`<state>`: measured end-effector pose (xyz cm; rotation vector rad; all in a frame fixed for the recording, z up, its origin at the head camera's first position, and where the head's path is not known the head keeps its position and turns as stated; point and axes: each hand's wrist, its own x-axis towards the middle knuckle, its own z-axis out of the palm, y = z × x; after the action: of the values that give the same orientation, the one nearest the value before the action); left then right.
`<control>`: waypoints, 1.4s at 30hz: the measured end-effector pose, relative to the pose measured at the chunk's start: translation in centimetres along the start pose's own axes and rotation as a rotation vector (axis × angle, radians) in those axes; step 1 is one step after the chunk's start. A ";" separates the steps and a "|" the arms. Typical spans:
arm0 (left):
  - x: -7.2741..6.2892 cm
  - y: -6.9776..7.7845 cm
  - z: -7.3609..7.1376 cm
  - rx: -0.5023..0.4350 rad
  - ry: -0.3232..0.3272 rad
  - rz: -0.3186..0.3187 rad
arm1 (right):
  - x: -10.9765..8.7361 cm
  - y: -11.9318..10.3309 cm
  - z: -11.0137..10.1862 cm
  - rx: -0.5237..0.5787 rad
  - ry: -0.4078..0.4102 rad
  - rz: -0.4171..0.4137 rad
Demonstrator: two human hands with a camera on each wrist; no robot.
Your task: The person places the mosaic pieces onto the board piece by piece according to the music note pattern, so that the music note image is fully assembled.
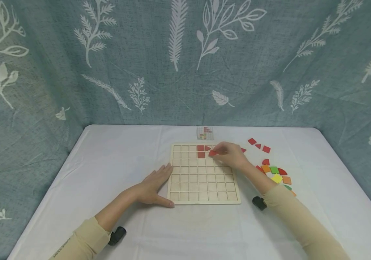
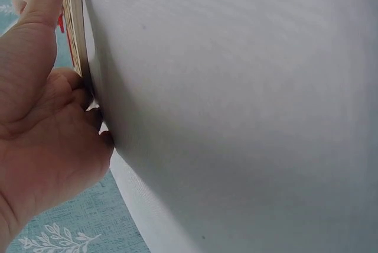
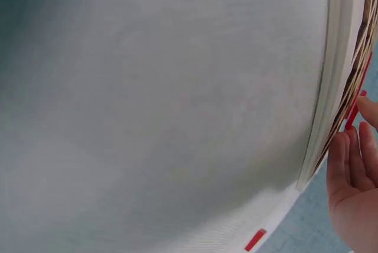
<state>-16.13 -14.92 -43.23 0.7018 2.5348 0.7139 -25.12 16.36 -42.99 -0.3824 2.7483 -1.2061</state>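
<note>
A wooden grid board with square cells lies flat on the white table. Two red square tiles and a red triangle tile sit in cells near its far edge. Above the cells beside them, my right hand pinches a small red tile between thumb and fingers; its exact shape is partly covered. In the right wrist view, this red tile is at the fingertips, just over the board. My left hand rests along the board's left edge, fingers extended and thumb spread toward the near corner.
Behind the board lies a small printed card with a red pattern. Loose red tiles lie to the back right. A pile of red, orange, green and yellow tiles lies under and beside the right forearm. A patterned blue-grey curtain hangs behind the table.
</note>
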 end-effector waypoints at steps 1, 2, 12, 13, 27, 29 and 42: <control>0.0 0.0 0.0 -0.001 -0.001 -0.002 | 0.0 -0.1 0.0 -0.013 -0.004 -0.020; 0.0 0.1 0.0 0.002 -0.004 -0.006 | 0.0 -0.2 0.0 -0.023 -0.005 -0.036; 0.2 -0.1 0.0 0.012 0.002 -0.014 | 0.5 -0.1 0.3 -0.077 -0.053 -0.167; 0.2 -0.1 0.1 0.014 0.002 -0.014 | 0.6 -0.1 0.3 -0.075 -0.058 -0.172; 0.3 -0.3 0.3 0.019 -0.004 -0.010 | 0.3 -0.1 0.2 -0.123 -0.072 -0.235; 0.3 -0.3 0.3 0.016 0.000 -0.009 | 0.2 -0.1 0.2 -0.125 -0.067 -0.235; 0.2 -0.1 0.3 0.029 0.006 -0.017 | -0.7 1.0 -1.3 0.010 0.000 -0.011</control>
<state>-16.18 -14.77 -43.57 0.6883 2.5581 0.6766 -24.92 18.09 -42.86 -0.3964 2.7426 -1.2217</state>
